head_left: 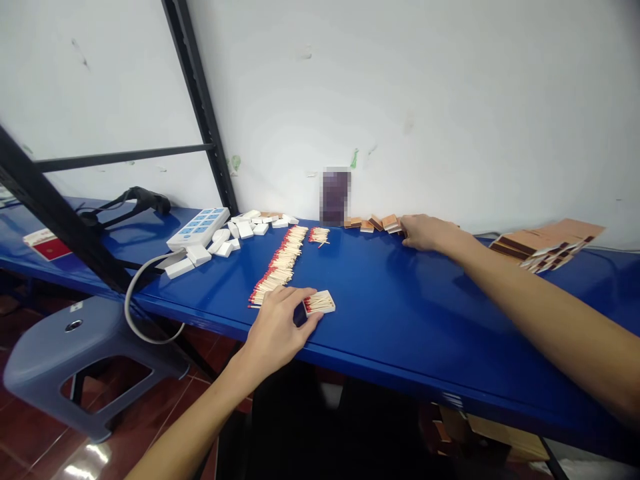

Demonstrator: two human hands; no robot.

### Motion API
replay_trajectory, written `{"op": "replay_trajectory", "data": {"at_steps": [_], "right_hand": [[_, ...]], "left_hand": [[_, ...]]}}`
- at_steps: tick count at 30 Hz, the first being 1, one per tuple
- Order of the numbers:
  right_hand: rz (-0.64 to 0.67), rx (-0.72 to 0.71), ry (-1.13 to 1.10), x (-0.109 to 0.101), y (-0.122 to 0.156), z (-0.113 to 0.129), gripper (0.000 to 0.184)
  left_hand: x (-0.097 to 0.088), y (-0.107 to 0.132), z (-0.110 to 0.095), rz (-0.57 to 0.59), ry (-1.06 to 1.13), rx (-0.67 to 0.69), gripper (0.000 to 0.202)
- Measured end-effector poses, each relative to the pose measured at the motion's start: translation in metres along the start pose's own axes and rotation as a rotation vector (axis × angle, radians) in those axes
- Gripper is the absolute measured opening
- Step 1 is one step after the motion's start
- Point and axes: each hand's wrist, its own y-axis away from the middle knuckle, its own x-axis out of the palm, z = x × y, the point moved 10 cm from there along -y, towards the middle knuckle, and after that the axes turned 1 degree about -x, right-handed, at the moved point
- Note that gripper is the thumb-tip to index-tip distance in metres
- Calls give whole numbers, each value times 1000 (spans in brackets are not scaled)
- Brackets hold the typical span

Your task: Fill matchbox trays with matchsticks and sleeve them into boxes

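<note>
My left hand [280, 323] rests on the blue table [400, 300] near its front edge, fingers pinched on a small white tray filled with red-tipped matches [320, 303]. A long row of loose matches [280, 263] runs away from it toward the wall, with a smaller bunch of matches [319, 235] beside its far end. My right hand [425, 232] reaches to the back of the table and lies on several brown matchbox sleeves [380, 223] by the wall; its fingers are curled over them and mostly hidden.
White empty trays [245, 230] and a white power strip [197, 229] with its cable lie at the left. A stack of flat brown cardboard sleeves [547, 243] sits at the right. A grey plastic stool [75, 353] stands under the table's left end, beside a black shelf frame [60, 217].
</note>
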Motion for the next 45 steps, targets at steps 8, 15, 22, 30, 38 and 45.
{"op": "replay_trajectory", "data": {"at_steps": [8, 15, 22, 30, 38, 45], "right_hand": [[113, 305, 451, -4, 7, 31, 11], [483, -221, 117, 47, 17, 163, 25], [415, -211, 39, 56, 17, 160, 42], [681, -197, -20, 74, 35, 175, 53], [733, -235, -99, 77, 50, 207, 60], [700, -222, -70, 77, 45, 199, 59]], "left_hand": [[8, 1, -4, 167, -62, 17, 27], [7, 0, 2, 124, -54, -54, 35], [4, 0, 1, 65, -34, -55, 28], [6, -1, 1, 94, 49, -56, 11], [6, 0, 1, 89, 53, -53, 11], [5, 1, -3, 89, 59, 7, 11]]}}
